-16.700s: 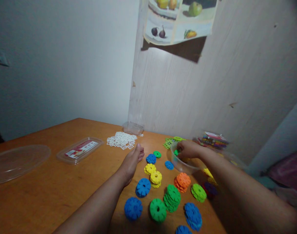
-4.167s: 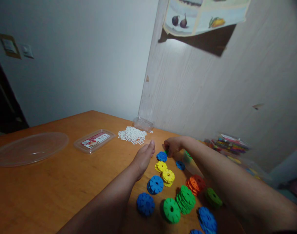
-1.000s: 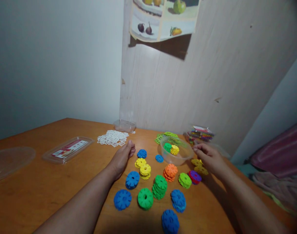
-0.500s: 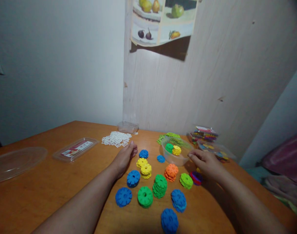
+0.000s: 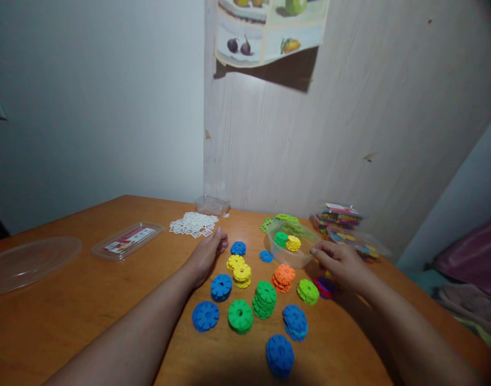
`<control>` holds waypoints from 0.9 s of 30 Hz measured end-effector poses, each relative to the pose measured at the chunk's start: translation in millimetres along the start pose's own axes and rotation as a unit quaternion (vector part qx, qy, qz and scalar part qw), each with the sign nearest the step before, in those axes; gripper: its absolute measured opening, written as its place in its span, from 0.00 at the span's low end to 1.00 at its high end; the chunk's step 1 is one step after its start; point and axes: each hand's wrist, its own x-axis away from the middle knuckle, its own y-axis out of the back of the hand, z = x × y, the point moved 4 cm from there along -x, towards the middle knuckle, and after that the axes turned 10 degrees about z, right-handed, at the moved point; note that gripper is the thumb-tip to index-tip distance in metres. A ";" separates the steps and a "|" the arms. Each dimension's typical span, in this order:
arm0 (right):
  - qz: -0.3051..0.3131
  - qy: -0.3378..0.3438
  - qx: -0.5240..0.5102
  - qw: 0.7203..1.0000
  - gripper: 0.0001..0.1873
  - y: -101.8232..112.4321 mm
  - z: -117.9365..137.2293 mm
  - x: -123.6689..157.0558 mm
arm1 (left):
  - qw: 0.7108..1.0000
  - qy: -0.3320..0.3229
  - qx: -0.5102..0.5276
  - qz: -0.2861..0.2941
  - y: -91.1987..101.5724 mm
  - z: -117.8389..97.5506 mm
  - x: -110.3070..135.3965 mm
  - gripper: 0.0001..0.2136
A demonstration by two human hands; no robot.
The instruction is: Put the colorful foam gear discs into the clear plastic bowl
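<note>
My right hand (image 5: 342, 262) has its thumb and fingers pinched at the right rim of a clear plastic bowl (image 5: 297, 260). Inside the bowl sit a green stack (image 5: 281, 239) and a yellow stack (image 5: 293, 243) of notched discs. Resting on the table, my left hand (image 5: 207, 254) has its fingers loosely curled, with nothing seen in them. Beside it are a small blue stack (image 5: 237, 248) and yellow discs (image 5: 242, 273). Between my forearms stand more notched-disc stacks: orange (image 5: 284, 277), green (image 5: 264, 299), lime (image 5: 308, 291) and several blue (image 5: 280, 355). Purple and red discs (image 5: 324, 287) lie beneath my right hand.
White square pieces (image 5: 194, 223) lie piled near an upturned clear container (image 5: 212, 205) at the back. Clear lids (image 5: 126, 242) lie on the left. Filled containers (image 5: 337, 217) stand at back right, before the wall. Lime pieces (image 5: 269, 222) lie behind the bowl.
The whole view has shifted slightly upward as my head tilted. Both hands, the bowl and the disc stacks keep their places.
</note>
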 end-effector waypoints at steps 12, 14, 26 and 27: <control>-0.086 0.025 -0.008 0.996 0.16 7.9 23.9 9.4 | 1.000 0.002 0.016 0.003 -2.3 2.7 -0.8 0.29; -0.092 0.032 -0.008 0.995 0.15 6.7 27.7 10.6 | 1.000 0.002 0.015 -0.002 -2.9 2.3 -0.1 0.30; -0.126 0.070 -0.003 0.990 0.12 5.8 50.1 16.7 | 1.000 0.003 0.006 -0.002 -8.6 -4.4 3.5 0.33; -0.133 0.069 -0.003 0.989 0.12 6.7 50.5 16.7 | 1.000 0.005 0.006 -0.001 -8.8 -4.6 3.6 0.33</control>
